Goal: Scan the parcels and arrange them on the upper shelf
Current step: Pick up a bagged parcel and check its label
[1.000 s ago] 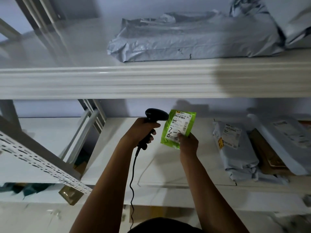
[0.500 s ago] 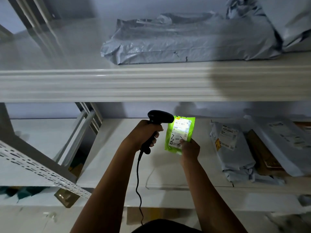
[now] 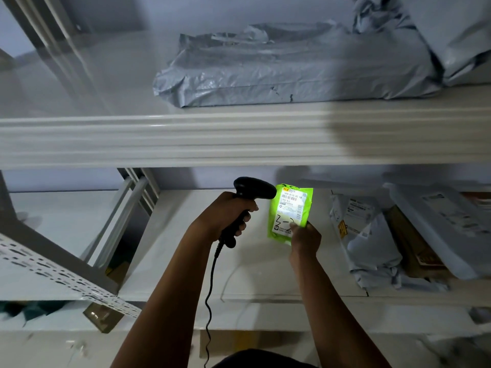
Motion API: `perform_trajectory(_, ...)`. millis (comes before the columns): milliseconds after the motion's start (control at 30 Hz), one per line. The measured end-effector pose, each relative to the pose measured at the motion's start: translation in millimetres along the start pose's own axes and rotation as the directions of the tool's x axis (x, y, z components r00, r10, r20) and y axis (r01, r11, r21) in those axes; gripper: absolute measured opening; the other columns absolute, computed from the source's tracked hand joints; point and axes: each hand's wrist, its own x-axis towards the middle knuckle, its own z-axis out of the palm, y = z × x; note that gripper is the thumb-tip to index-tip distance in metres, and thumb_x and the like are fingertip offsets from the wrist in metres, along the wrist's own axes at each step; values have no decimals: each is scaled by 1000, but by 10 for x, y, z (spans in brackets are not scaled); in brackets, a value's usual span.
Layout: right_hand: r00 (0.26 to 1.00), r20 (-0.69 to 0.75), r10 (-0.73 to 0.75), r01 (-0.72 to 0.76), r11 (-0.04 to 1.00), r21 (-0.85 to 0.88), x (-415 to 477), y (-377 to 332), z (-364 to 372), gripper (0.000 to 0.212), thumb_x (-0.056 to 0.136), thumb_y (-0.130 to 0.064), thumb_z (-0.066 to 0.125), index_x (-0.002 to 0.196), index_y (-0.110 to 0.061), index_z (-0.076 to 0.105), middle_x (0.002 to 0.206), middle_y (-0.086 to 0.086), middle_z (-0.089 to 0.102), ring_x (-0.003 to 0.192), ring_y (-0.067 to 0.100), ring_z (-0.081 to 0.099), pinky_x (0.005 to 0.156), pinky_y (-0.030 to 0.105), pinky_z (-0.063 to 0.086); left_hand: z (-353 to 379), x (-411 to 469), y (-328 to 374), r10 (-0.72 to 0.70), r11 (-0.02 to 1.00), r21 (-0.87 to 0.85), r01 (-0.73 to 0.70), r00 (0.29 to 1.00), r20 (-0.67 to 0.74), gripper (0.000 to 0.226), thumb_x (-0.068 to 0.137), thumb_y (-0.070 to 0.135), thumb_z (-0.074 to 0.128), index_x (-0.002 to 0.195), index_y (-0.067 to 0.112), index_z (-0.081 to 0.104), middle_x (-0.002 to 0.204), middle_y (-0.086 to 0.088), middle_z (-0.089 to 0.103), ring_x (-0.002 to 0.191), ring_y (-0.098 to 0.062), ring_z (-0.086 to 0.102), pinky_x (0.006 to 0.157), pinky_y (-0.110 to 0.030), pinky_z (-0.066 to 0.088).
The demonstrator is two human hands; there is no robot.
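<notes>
2 shelves fill the frame: upper shelf (image 3: 164,139) is glossy white painted metal with a ribbed front lip, lower shelf (image 3: 180,248) has the same finish

Upper one carries 1 big grey bag (image 3: 292,73): flat, crinkled plastic film, long axis running left-right along the lip. A 2nd grey bag (image 3: 457,35) slumps over its right end. Bare deck shows only left of the big bag, so I read that as the drop zone

Lower shelf, right side: 2 more grey bags (image 3: 372,243) (image 3: 438,227) with a brown carton (image 3: 409,248) wedged between them, all lying flat

Green parcel (image 3: 288,213) is a small flat pouch of shiny soft film, held in the air over the lower shelf with its long axis near upright, top leaning slightly right. Its white label (image 3: 292,203) faces the camera, lit bright by the scanner

Scanner (image 3: 253,187) is black hard plastic, pistol shaped, head just left of the pouch's top corner; can't tell if they touch. Cable (image 3: 211,277) hangs from the handle

Left hand (image 3: 225,216) is wrapped round the scanner handle. Right hand (image 3: 305,241) pinches the pouch at its lower right corner, thumb on the label face

Relation that matters: the bare deck lies up and left of the pouch, behind the lip. Right hand already has the pouch and the left is tied up, so the right does the lift. Thin floppy film held by 1 corner will likely droop, so it needs to clear the lip before going in
</notes>
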Motion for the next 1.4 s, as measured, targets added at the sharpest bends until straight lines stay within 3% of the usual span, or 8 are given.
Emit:
perform_trajectory(133,1000,9,-3,3,999,32,-10,26,-13,27,87,-2,70,70,-23,68,76,7,72,79,34,73,76,50,60,-41,-12,14,14,1000,-9,-14,1000,-9,9,91,13,65,86,10,58,64,-7,48,50,-19,41,50,-26,32)
perform_trajectory(600,996,69,-51,39,985,170,-152,-43,-113,17,91,4,66,91,-11,73,82,9,72,68,18,68,60,28,52,22,-85,-14,16,1000,-18,-16,1000,-4,6,91,13,64,89,8,61,62,-5,50,49,-19,41,50,-26,32)
perform_trajectory(800,991,111,-73,49,977,209,-185,-76,-134,25,91,6,66,87,-16,74,84,7,75,76,25,72,76,42,60,31,-93,-10,25,999,-26,-26,999,-23,7,90,13,64,89,8,60,64,-7,49,50,-20,40,51,-27,32)
perform_trajectory(1033,976,150,-157,121,967,224,-283,-111,-181,21,93,9,62,101,-7,75,83,2,73,70,9,70,57,17,56,53,-97,-40,42,997,-60,-45,998,-56,12,91,13,64,83,9,56,63,-7,48,49,-20,40,49,-26,32)
perform_trajectory(1400,972,195,-134,87,969,233,-326,-96,-172,23,93,7,64,97,-13,75,86,-1,76,72,8,73,62,23,58,105,-112,-99,45,994,-92,-53,995,-84,12,91,11,63,83,9,54,63,-8,46,48,-20,39,49,-26,32)
